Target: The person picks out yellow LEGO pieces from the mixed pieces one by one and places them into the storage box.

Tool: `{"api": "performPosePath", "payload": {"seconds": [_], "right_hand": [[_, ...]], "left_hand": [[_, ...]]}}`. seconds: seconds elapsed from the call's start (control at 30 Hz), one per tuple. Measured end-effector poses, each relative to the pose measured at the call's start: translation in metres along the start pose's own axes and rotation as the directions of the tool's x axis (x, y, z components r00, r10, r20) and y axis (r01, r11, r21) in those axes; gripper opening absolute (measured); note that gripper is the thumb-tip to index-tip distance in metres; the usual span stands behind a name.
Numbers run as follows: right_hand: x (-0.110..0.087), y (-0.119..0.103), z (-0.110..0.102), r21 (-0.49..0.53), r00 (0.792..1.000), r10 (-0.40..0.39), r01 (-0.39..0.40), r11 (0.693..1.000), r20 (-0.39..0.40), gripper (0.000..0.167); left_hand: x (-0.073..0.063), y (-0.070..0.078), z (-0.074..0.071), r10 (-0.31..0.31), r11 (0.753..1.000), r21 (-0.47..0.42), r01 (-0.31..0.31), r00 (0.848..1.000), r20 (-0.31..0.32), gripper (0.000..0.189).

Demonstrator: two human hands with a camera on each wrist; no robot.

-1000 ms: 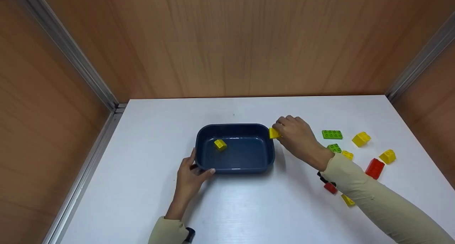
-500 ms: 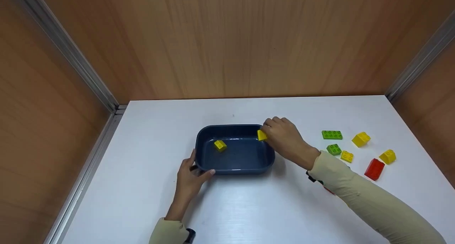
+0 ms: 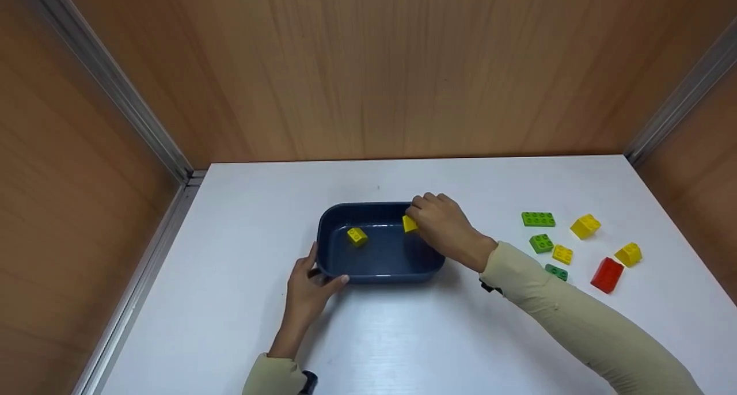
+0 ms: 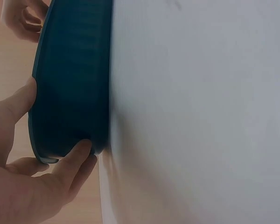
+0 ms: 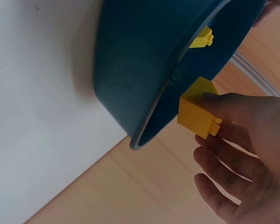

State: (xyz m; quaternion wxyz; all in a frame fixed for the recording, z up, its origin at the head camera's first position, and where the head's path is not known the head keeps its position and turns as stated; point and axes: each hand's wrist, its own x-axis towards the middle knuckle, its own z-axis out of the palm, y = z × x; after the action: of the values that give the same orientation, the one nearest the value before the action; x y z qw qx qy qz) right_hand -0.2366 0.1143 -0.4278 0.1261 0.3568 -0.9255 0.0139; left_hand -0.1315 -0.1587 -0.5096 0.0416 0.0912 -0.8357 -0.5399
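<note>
In the head view a deep blue rectangular dish point(image 3: 380, 261) stands on the white table. My left hand point(image 3: 308, 296) holds its near left corner, thumb along the front side and fingers at the left end. A yellow toy brick point(image 3: 357, 236) lies inside, left of the middle. Over the dish's right part my right hand point(image 3: 442, 225) pinches a second yellow brick point(image 3: 409, 224). The right wrist view shows this held brick point(image 5: 195, 116) between thumb and index finger, studs toward the palm, right by the dish's rim. The other fingers of that hand are spread.
To the right lie loose bricks: a long green one point(image 3: 538, 219), a smaller green one point(image 3: 541, 243), a small yellow one point(image 3: 562, 254), a dark green one point(image 3: 556, 272), a red one point(image 3: 607, 275) and two larger yellow ones point(image 3: 585, 226). Wooden panels point(image 3: 403, 67) enclose the table.
My right hand has moved left with the yellow brick, from beyond the dish's right rim to above its inside. The left hand and the dish stay where they were.
</note>
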Motion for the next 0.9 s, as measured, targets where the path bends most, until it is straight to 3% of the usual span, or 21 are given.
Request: {"api": "performPosePath", "payload": {"seconds": [0.33, 0.9], "right_hand": [[0.014, -0.007, 0.003, -0.006, 0.997, -0.038, 0.038, 0.999, 0.064, 0.026], [0.037, -0.015, 0.004, 0.081, 0.978, -0.044, 0.028, 0.996, 0.205, 0.025]], "left_hand": [[-0.001, 0.000, 0.001, 0.014, 1.000, -0.014, -0.014, 1.000, 0.005, 0.096], [-0.002, 0.000, 0.000, -0.001, 1.000, -0.003, 0.001, 1.000, 0.005, 0.096]]}}
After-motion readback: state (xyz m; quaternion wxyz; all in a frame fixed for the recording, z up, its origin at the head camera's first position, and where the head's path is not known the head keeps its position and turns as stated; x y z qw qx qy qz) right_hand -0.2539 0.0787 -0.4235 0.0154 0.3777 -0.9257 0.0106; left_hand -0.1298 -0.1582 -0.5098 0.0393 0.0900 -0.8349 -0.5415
